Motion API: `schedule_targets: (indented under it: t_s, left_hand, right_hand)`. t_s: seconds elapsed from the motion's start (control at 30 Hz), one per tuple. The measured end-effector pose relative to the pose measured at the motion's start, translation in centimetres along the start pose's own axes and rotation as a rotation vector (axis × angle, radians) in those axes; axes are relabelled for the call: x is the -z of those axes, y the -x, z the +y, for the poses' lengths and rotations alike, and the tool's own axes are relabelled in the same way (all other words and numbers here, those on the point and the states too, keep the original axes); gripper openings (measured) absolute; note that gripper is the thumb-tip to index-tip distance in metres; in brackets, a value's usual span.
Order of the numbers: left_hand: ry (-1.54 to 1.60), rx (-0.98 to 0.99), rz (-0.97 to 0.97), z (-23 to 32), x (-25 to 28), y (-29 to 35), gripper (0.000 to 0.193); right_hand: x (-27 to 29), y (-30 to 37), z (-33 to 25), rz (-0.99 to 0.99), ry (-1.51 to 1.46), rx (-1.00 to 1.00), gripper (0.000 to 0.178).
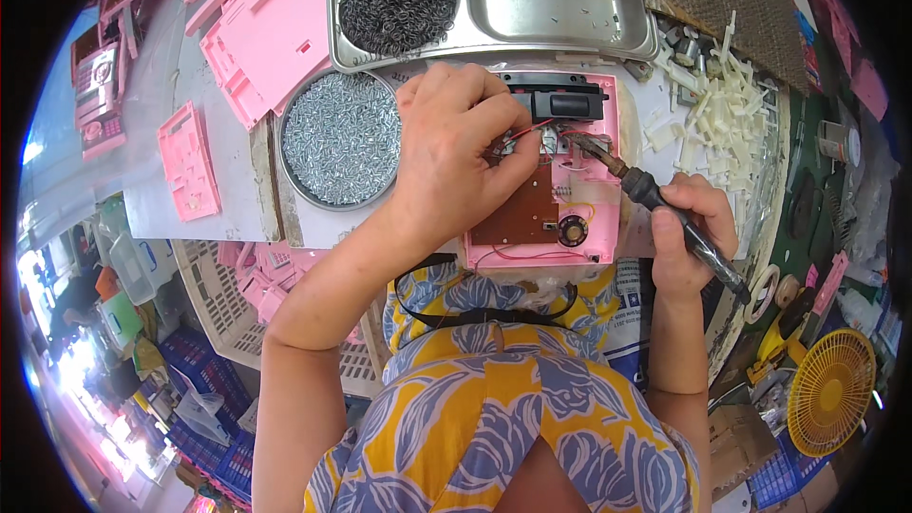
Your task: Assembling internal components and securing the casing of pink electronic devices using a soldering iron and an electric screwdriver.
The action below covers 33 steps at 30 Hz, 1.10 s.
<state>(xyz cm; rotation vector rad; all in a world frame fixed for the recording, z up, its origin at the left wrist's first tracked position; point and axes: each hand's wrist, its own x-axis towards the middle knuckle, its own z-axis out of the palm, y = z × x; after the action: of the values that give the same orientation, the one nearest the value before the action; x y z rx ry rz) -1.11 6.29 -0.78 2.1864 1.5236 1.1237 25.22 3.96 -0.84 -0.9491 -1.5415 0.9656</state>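
A pink plastic housing (605, 233) lies in front of me with its inside facing up. It holds a brown circuit board (518, 212), a black plastic part (572, 106) along the far edge and a small round black component (573, 231). My left hand (461, 138) is over the housing's left side, thumb and forefinger pinched on a thin red wire (538, 125). In my right hand (698, 233) is a soldering iron (642, 188) with a black handle. Its tip points left, at the wires below the black part; whether it touches them I cannot tell.
A round tin of small metal pins (340, 138) stands left of the housing. Beyond is a steel tray (465, 43) with dark springs (397, 5). Pink panels (271, 38) lie at the far left, cream plastic pieces (712, 123) at right. A yellow fan (831, 391) is lower right.
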Motion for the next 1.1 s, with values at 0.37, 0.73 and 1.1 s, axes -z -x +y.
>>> schedule_targets:
  t_s: [0.37,0.73,1.1]
  left_hand:
    - [0.009,0.006,0.008,-0.12,-0.18,-0.06,0.015]
    - [-0.029,0.022,-0.03,0.25,0.16,-0.24,0.014]
    - [-0.021,0.025,-0.006,0.09,-0.3,-0.13,0.015]
  right_hand:
    - [0.11,-0.08,0.05,-0.013,0.005,0.009,0.022]
    - [0.22,0.08,-0.1,-0.01,-0.021,-0.048,0.025]
    - [0.69,0.57,-0.28,0.018,-0.025,-0.069,0.025]
